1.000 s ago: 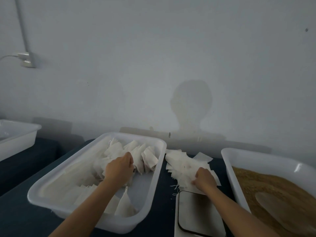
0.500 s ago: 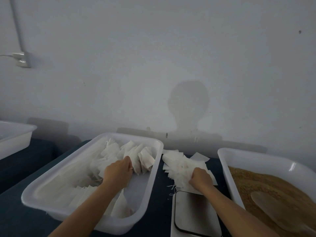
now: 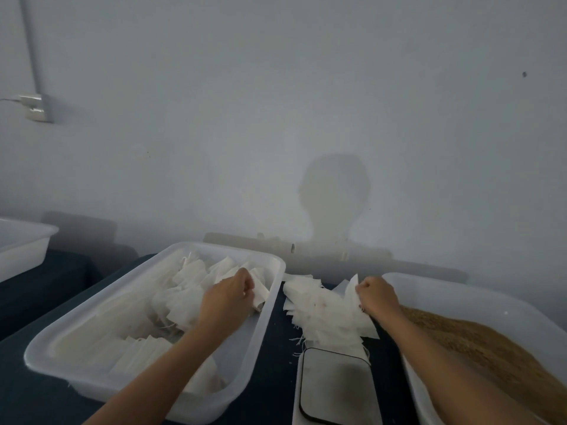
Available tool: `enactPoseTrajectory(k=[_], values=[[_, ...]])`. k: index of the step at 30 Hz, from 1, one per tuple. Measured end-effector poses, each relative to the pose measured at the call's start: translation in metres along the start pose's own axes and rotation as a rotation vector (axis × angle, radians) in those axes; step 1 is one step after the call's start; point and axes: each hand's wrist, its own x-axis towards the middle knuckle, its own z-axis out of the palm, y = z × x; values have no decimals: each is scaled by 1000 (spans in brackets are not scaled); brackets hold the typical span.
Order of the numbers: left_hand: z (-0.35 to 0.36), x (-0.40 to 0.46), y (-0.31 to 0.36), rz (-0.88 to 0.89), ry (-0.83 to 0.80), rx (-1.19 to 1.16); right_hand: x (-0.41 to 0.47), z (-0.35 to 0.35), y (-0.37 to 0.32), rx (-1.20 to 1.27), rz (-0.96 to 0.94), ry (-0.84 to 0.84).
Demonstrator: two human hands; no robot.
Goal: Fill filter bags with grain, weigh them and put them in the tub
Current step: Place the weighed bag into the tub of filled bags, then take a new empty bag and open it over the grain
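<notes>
three white tubs: one holding filled bags (image 3: 159, 305), one of grain (image 3: 478, 305), one at the far left (image 3: 21, 243). one scale (image 3: 336, 384). one heap of empty bags (image 3: 322, 311), too many to count, perhaps dozens. two hands: left (image 3: 228, 297), right (image 3: 376, 294).

Wall socket (image 3: 36, 107) beneath conduit (image 3: 31, 44); head shadow (image 3: 335, 191) on grey wall (image 3: 276, 87).

surface (image 3: 277, 338): dark blue, running up to the wall at the far side
left: white plastic tub (image 3: 245, 360) holding filter bags, long side angled away
far left: part of another white tub (image 3: 21, 246), cut off by the frame edge
middle: loose pile of empty filter bags (image 3: 319, 314) lying on the surface
near middle: scale (image 3: 336, 389), touching the pile's near edge
right: white tub of grain (image 3: 454, 296)
</notes>
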Motion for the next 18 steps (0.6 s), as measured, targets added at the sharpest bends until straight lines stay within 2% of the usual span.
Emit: enactPoseTrajectory(k=[4, 8, 13, 16, 18], values=[[15, 0, 76, 129, -98, -273, -9, -56, 9, 210, -50, 20], [49, -13, 159, 224, -209, -534, -35, -103, 35, 189, -121, -32], [93, -38, 244, 185, -450, -848, -62, -137, 88, 255, -124, -19], [110, -47, 277, 127, -577, -941, -71, -149, 120, 333, -88, -28], [117, -52, 290, 158, -631, -960, -75, -154, 138, 393, -50, -45]])
